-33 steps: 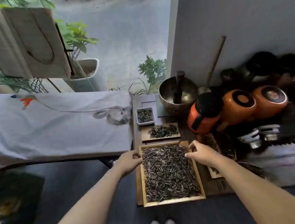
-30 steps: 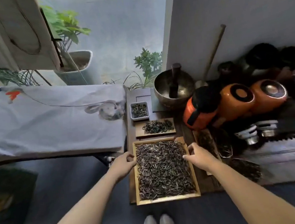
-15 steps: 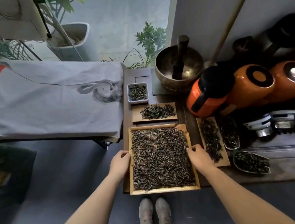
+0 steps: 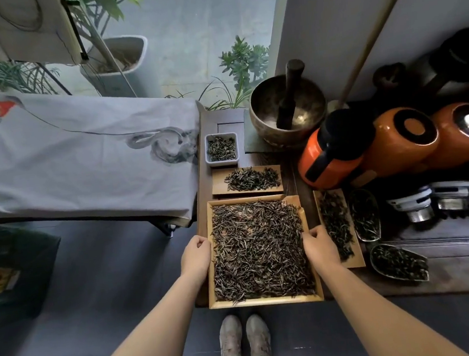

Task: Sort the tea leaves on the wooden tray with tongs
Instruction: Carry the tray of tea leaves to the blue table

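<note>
head view: since 1.1 s ago both hands have slid from the far corners of the wooden tray (image 4: 266,300) toward the middle of its side rails, and the tray now sits nearer the near edge of the dark bench (image 4: 449,278). left hand (image 4: 196,255) is curled over the left rail, right hand (image 4: 318,245) over the right rail; both grip the tray, fingers closed on the wood, no tongs in either. judgement: this is positioning only; sorting has not begun, and i cannot find tongs anywhere in view. tea leaves (image 4: 259,249) lie as a loose, even layer of thin dark needles with paler strands mixed in, covering almost the whole tray; bare wood shows at the far right corner. 1 small wooden board (image 4: 220,189) with a little heap sits just beyond the tray, 1 white dish (image 4: 220,139) beyond that, both also holding leaves.
</note>
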Available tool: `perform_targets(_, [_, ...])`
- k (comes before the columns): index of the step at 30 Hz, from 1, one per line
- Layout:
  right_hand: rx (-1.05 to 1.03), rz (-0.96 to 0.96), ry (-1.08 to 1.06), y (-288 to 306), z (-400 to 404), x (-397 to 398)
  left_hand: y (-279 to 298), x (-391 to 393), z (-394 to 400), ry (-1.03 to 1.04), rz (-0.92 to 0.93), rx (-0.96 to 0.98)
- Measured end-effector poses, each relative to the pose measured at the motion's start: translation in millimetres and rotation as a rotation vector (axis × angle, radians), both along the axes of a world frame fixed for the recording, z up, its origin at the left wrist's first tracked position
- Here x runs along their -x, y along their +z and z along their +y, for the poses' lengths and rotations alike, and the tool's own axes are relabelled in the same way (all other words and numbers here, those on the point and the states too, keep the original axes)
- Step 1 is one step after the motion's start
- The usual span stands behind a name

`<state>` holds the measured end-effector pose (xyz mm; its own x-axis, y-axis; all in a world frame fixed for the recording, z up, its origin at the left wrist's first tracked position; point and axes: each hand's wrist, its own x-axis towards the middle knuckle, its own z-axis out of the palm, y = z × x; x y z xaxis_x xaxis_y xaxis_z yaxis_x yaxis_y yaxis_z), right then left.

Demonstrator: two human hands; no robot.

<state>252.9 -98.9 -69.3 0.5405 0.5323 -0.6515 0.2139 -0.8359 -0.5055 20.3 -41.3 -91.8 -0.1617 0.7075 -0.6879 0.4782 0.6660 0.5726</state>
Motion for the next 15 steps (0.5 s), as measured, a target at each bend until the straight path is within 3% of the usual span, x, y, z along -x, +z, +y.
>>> perform_targets(9, [-0.086,-0.04,0.064,46,33,11,45,11,24,0.076,-0.01,-0.123])
perform_targets(15, [-0.25,-0.037,0.149,99,72,47,101,48,44,0.157,0.035,-0.262])
